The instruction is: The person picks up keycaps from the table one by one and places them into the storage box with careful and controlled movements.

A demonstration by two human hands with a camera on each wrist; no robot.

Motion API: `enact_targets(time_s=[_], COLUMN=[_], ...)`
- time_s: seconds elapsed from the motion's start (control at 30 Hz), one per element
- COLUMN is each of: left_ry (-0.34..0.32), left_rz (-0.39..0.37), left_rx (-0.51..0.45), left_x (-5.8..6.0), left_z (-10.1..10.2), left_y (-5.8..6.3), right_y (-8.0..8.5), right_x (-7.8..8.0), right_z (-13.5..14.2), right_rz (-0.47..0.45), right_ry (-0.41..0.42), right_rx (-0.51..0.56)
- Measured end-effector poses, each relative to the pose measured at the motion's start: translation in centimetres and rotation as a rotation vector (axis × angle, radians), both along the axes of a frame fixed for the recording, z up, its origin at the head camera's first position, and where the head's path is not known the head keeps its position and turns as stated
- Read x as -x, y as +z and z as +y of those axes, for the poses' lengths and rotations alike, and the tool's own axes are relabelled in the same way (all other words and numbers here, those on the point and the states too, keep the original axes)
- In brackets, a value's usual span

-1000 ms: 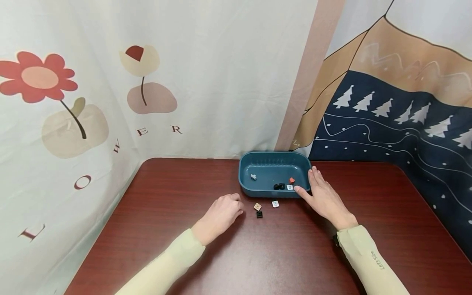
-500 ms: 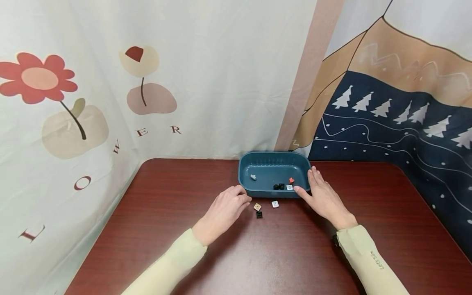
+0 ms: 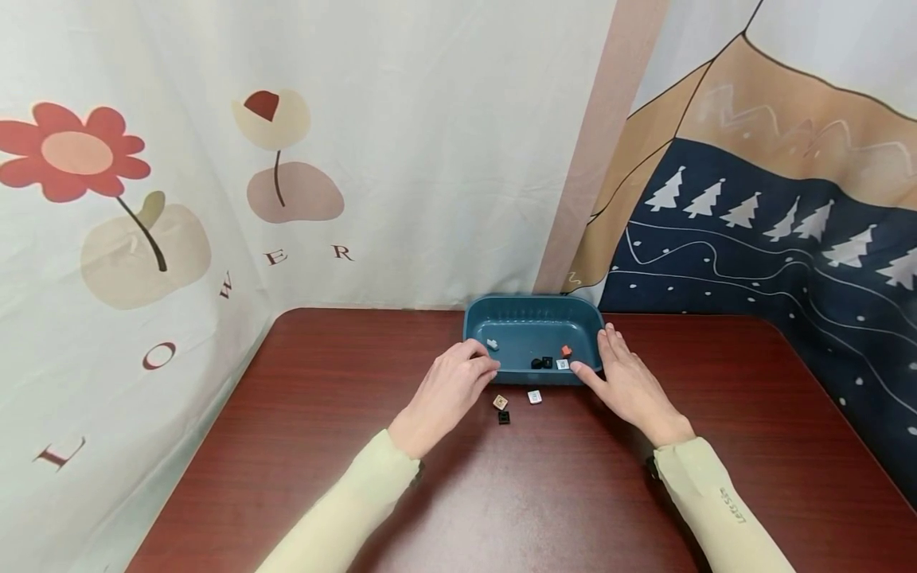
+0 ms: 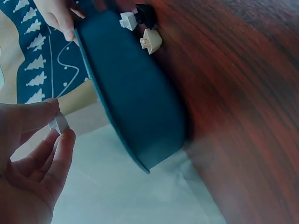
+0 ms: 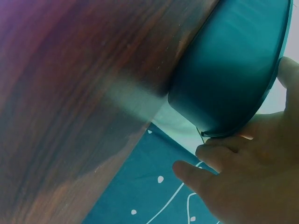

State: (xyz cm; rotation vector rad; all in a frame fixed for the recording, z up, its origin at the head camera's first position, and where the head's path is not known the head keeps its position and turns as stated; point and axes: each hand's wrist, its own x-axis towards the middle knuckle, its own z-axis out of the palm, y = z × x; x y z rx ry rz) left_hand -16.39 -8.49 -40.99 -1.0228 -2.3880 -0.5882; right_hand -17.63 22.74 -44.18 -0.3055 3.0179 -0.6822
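Note:
Between thumb and fingertips of my left hand [image 3: 450, 386] a small pale keycap [image 4: 60, 123] is pinched, seen best in the left wrist view. That hand is at the left front corner of a blue-green plastic basin [image 3: 530, 377], just above its rim. My right hand [image 3: 632, 391] rests on the basin's right end with fingers straight along the side and thumb at the front rim. Inside the basin lie a light grey keycap [image 3: 492, 344], an orange keycap [image 3: 567, 350], a white keycap [image 3: 562, 364] and two black ones [image 3: 542, 363].
On the table in front of the basin lie a beige keycap [image 3: 500, 403], a white printed keycap [image 3: 534, 397] and a black keycap [image 3: 504, 417]. The dark red wooden table [image 3: 516, 501] ends at a patterned curtain [image 3: 430, 159] right behind the basin.
My left hand has moved up and right from the table beside the basin to over its left front rim. The right hand and the basin stay put.

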Motion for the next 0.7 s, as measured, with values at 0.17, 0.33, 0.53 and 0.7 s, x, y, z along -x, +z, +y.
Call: enact_targets(time_s=[0.17, 0.33, 0.53, 0.7], left_ry=[0.024, 0.046, 0.076, 0.110], left_rz=[-0.019, -0.054, -0.091, -0.139], left_rx=[-0.034, -0.038, -0.020, 0.010], left_x=[0.9, 1.8, 2.9, 3.8], left_z=[0.8, 1.5, 2.2, 2.8], left_y=[-0.4, -0.3, -0.3, -0.6], right_y=[0.0, 0.1, 0.0, 0.0], right_x=[0.0, 0.0, 0.1, 0.1], right_z=[0.0, 0.1, 0.0, 0.0], right_rz=[0.002, 0.001, 0.017, 0.021], right_ry=[0.002, -0.002, 0.005, 0.010], right_rx=[-0.001, -0.001, 0.000, -0.001])
